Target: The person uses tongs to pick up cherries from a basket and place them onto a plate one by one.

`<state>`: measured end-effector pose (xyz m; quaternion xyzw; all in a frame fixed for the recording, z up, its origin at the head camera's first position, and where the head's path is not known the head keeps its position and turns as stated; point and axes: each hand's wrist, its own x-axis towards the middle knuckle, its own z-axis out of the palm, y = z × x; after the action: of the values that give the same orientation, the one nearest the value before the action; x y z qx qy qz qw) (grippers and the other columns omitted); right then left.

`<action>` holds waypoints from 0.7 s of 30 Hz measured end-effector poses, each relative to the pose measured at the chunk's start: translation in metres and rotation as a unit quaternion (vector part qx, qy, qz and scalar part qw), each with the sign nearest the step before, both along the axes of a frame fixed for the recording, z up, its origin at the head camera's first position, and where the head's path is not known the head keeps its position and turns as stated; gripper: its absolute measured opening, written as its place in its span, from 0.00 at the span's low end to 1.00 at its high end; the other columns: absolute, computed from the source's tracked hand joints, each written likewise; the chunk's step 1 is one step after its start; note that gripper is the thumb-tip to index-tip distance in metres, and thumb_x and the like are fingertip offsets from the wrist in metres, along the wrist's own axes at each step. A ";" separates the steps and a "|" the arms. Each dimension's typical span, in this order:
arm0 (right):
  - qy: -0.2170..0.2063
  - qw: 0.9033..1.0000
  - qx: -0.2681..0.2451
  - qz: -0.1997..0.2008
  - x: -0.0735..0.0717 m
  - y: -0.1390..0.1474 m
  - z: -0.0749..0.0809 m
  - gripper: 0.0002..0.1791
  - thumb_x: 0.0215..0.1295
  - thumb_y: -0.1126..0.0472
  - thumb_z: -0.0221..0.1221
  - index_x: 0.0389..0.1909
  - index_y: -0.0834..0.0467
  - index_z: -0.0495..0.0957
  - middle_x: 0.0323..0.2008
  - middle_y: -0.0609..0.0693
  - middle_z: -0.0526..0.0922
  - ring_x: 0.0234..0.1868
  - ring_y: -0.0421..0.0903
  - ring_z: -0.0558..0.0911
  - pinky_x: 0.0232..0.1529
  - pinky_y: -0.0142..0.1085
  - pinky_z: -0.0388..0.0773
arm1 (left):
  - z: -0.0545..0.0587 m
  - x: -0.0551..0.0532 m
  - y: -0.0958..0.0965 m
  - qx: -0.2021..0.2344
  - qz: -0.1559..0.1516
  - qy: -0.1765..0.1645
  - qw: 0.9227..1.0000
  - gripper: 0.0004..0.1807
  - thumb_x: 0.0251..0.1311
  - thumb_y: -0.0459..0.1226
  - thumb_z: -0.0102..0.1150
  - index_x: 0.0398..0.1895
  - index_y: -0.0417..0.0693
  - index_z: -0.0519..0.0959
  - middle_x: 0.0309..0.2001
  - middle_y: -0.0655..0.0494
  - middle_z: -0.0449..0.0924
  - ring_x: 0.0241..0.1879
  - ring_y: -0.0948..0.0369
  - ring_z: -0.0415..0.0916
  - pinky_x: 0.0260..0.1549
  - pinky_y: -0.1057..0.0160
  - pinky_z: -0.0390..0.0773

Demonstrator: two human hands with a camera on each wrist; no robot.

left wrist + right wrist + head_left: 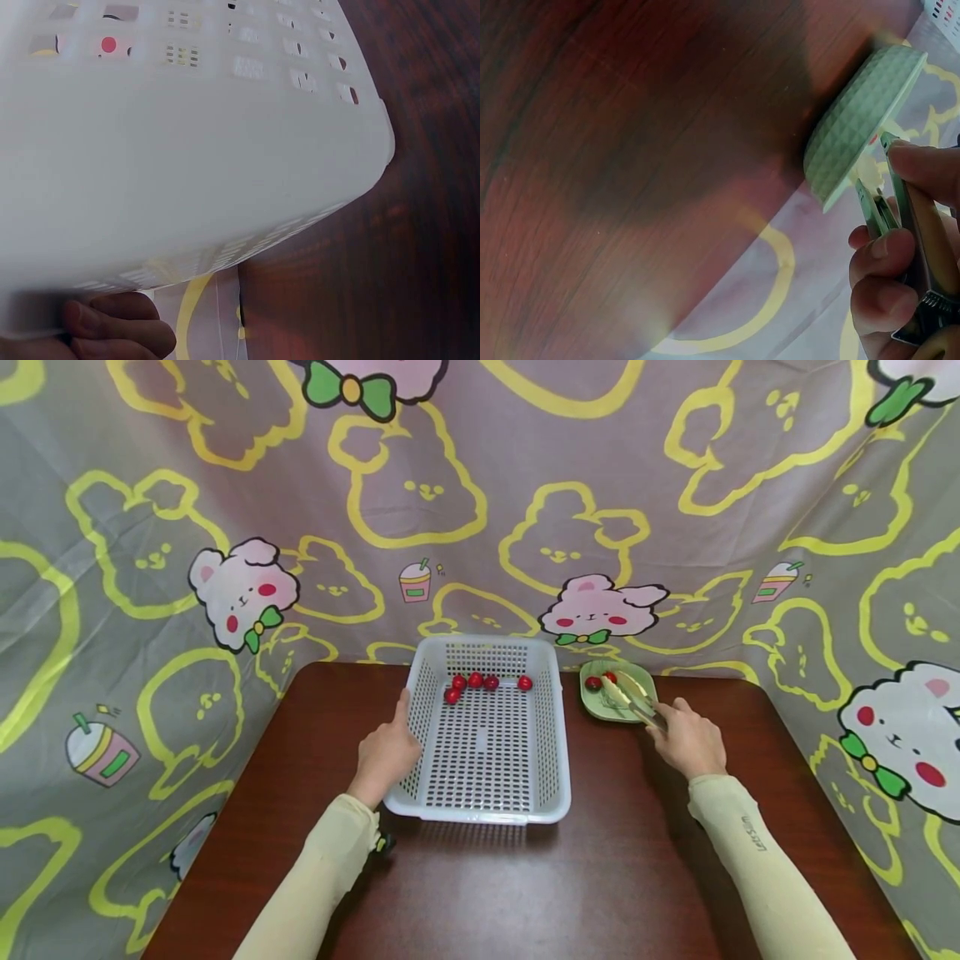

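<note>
My left hand grips the left rim of a white plastic basket, its index finger lying along the edge. In the left wrist view, curled fingers show beside the basket's wall. Inside the basket, several shiny red cherries lie near the far end. My right hand holds a pair of tongs, its arms reaching over a green bowl. Two cherries show in the bowl, one close to the tips. The right wrist view shows thumb and fingers around the tongs, beside the bowl's textured side.
Both basket and bowl stand on a dark brown wooden table, the bowl just right of the basket. A patterned cloth hangs behind the table and along both sides. A small dark object shows at the left wrist.
</note>
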<state>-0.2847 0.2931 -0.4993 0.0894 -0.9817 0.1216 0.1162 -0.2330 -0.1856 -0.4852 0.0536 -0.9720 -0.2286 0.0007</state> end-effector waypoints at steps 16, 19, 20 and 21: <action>-0.013 1.000 0.002 -0.008 -0.001 -0.002 0.001 0.27 0.66 0.56 0.65 0.64 0.64 0.78 0.39 0.63 0.75 0.23 0.60 0.77 0.26 0.58 0.74 | 0.000 0.001 0.000 -0.001 0.001 -0.001 1.000 0.48 0.64 0.35 0.51 0.85 0.51 0.42 0.18 0.50 0.72 0.14 0.56 0.65 0.15 0.61 0.62; -0.015 1.000 0.003 -0.013 0.000 -0.002 0.003 0.29 0.67 0.55 0.65 0.66 0.63 0.76 0.39 0.64 0.74 0.22 0.60 0.76 0.25 0.57 0.73 | 0.000 0.000 0.000 -0.001 0.000 0.001 1.000 0.47 0.64 0.35 0.51 0.85 0.51 0.43 0.18 0.50 0.71 0.14 0.56 0.65 0.15 0.61 0.62; -0.014 1.000 0.002 -0.014 0.001 -0.002 0.004 0.30 0.67 0.55 0.65 0.67 0.62 0.76 0.39 0.65 0.74 0.22 0.60 0.76 0.24 0.57 0.73 | 0.000 0.001 0.000 -0.002 0.000 0.002 1.000 0.47 0.64 0.35 0.51 0.85 0.51 0.43 0.18 0.50 0.71 0.14 0.56 0.65 0.15 0.61 0.62; -0.011 1.000 0.001 -0.016 0.001 -0.002 0.005 0.30 0.66 0.55 0.65 0.67 0.62 0.76 0.39 0.65 0.74 0.22 0.60 0.76 0.24 0.57 0.73 | 0.000 0.001 0.000 -0.002 -0.001 0.002 1.000 0.47 0.64 0.35 0.51 0.85 0.51 0.43 0.18 0.50 0.71 0.14 0.56 0.65 0.15 0.61 0.62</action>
<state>-0.2840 0.2909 -0.4946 0.0729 -0.9843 0.1202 0.1070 -0.2322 -0.1857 -0.4851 0.0525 -0.9725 -0.2269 0.0026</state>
